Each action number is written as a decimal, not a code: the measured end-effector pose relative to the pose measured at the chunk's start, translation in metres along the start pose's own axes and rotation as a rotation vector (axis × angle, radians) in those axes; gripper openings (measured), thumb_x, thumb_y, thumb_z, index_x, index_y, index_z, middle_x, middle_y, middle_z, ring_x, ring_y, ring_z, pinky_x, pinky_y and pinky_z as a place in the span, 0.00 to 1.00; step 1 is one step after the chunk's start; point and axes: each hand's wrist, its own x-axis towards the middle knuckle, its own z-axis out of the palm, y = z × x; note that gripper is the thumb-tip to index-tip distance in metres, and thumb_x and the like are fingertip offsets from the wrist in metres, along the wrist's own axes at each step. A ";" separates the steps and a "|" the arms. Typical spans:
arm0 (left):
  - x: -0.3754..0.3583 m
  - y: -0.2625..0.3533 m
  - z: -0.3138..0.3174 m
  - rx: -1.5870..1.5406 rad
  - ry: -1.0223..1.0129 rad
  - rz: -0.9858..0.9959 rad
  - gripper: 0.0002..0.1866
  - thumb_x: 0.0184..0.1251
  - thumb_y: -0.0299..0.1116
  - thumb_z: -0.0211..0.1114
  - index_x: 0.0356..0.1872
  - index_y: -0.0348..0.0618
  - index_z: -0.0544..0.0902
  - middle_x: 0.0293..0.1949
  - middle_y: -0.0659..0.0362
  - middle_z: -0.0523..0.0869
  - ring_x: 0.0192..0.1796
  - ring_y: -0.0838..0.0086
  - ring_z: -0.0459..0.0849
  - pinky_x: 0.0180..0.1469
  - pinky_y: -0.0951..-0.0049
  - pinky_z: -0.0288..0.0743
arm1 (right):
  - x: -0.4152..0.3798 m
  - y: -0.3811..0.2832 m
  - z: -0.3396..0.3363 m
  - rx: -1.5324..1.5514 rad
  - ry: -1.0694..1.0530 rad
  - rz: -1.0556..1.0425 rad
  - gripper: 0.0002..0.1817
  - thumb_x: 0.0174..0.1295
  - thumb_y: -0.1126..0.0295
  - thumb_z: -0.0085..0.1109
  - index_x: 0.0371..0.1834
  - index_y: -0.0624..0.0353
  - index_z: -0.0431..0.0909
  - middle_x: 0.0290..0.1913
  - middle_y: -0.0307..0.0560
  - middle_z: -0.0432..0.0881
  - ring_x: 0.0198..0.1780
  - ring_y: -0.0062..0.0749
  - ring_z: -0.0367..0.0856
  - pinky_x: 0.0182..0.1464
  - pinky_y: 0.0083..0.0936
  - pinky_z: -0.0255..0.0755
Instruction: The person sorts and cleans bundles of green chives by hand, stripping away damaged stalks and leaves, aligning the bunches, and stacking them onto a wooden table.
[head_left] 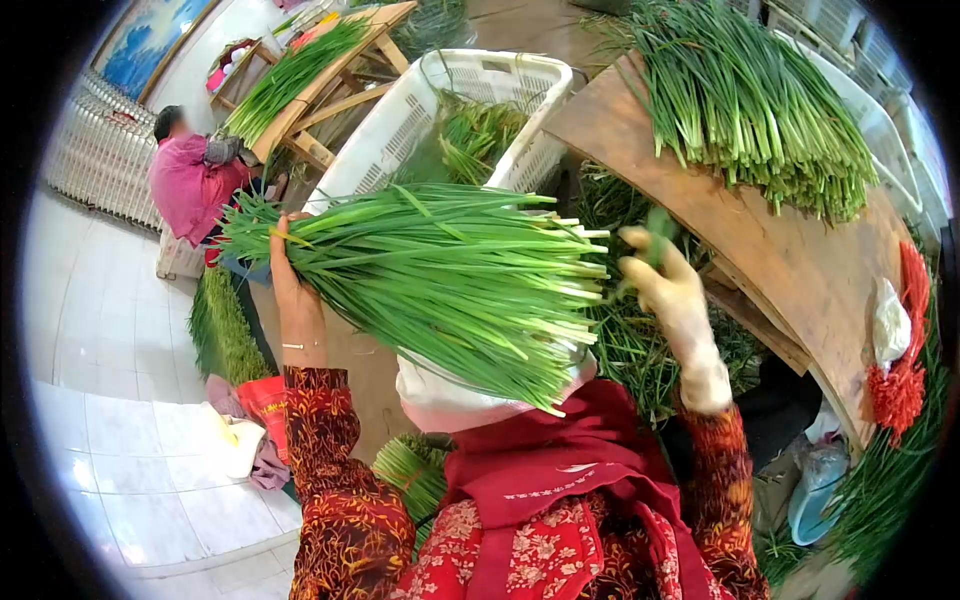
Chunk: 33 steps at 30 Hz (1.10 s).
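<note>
My left hand (288,260) is closed around the leafy end of a thick bunch of garlic chives (440,280). The bunch lies sideways over my lap, leaf tips to the left and pale cut ends to the right. Beneath it shows a white cloth or sack (440,398) on my lap. To the right of the cut ends is my right hand (665,280), in a pale glove. Its fingers are curled about a blurred bit of green leaf, apart from the bunch.
A white plastic crate (535,70) with loose greens stands ahead. On the right, a wooden board (800,260) bears a large chive pile (750,110) and red ties (900,370). Trimmed leaves (630,350) lie below it. Another person (195,180) sits at the left by a chive-laden table (370,40).
</note>
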 end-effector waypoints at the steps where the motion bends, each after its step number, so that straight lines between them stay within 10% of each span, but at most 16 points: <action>1: 0.001 0.000 0.000 -0.001 -0.003 0.002 0.07 0.63 0.36 0.57 0.36 0.45 0.75 0.34 0.61 0.78 0.38 0.73 0.78 0.43 0.70 0.74 | 0.019 -0.003 0.010 -0.210 -0.056 -0.132 0.21 0.53 0.63 0.60 0.51 0.56 0.73 0.34 0.43 0.79 0.38 0.24 0.75 0.43 0.21 0.68; 5: 0.001 0.002 0.002 -0.053 -0.011 0.102 0.09 0.64 0.34 0.56 0.42 0.46 0.71 0.36 0.64 0.76 0.42 0.76 0.76 0.46 0.72 0.72 | 0.051 -0.020 0.039 -0.771 -0.196 -0.147 0.18 0.54 0.60 0.59 0.47 0.55 0.75 0.38 0.51 0.79 0.41 0.37 0.77 0.46 0.24 0.68; 17: -0.009 0.000 -0.011 0.181 0.078 0.116 0.11 0.65 0.40 0.54 0.44 0.48 0.70 0.37 0.63 0.76 0.42 0.77 0.76 0.47 0.73 0.71 | -0.013 0.077 -0.033 0.632 0.311 -0.029 0.08 0.62 0.67 0.50 0.37 0.61 0.71 0.29 0.39 0.75 0.21 0.15 0.66 0.24 0.14 0.66; 23: -0.017 0.002 0.007 0.214 0.017 0.170 0.14 0.65 0.40 0.54 0.47 0.47 0.68 0.38 0.63 0.76 0.43 0.76 0.76 0.48 0.73 0.71 | 0.009 0.014 0.014 0.425 -0.423 0.330 0.18 0.62 0.64 0.51 0.49 0.66 0.69 0.23 0.39 0.75 0.16 0.18 0.68 0.17 0.15 0.68; 33: -0.016 0.003 0.015 0.061 -0.035 0.176 0.12 0.65 0.37 0.54 0.45 0.47 0.68 0.37 0.64 0.74 0.43 0.76 0.74 0.48 0.73 0.70 | 0.019 0.040 0.047 0.624 -0.301 0.314 0.10 0.62 0.62 0.51 0.34 0.58 0.72 0.20 0.39 0.74 0.12 0.20 0.65 0.13 0.17 0.61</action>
